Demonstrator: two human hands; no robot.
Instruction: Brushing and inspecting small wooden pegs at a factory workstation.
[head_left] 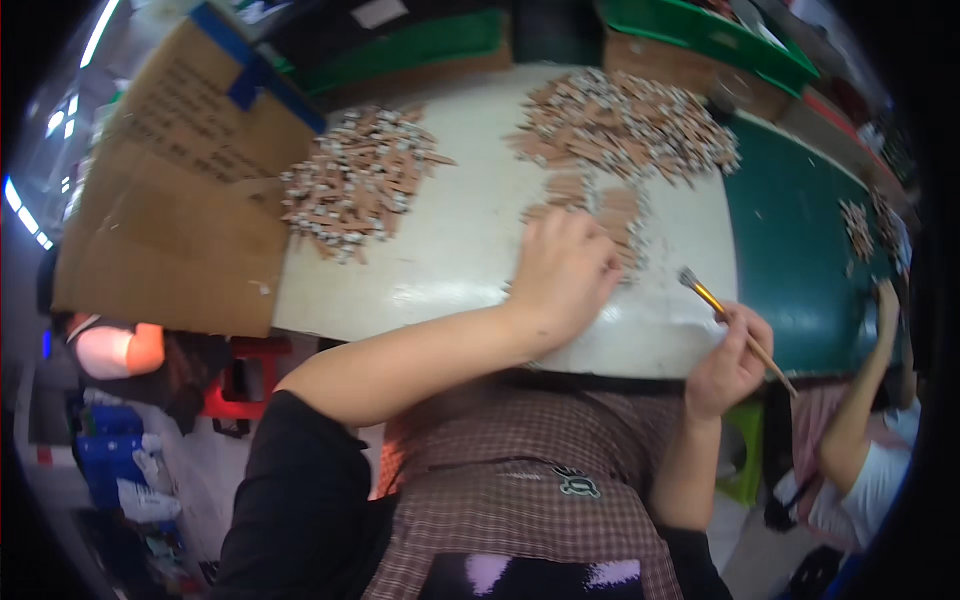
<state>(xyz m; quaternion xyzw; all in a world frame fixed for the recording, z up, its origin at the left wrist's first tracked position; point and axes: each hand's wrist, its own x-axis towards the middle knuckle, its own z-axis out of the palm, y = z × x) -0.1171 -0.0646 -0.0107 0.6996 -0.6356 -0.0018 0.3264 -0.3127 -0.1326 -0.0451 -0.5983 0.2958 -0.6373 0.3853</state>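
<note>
One slim brush point(709, 298) with a gold ferrule is held by the right hand point(732, 362) near the table's front edge, its handle pinched between thumb and closed, curled fingers, its tip pointed forward and to the left. The left hand point(565, 275) is placed over small tan pieces point(620, 212) set closely in rows on the white tabletop point(440, 285); its fingers are bent, their tips partly hidden, and whether anything is gripped cannot be told. Beyond the rows, a large heap point(620, 125) of similar pieces is piled, and another pile point(360, 180) is seen at left, beside a cardboard panel point(185, 220).
</note>
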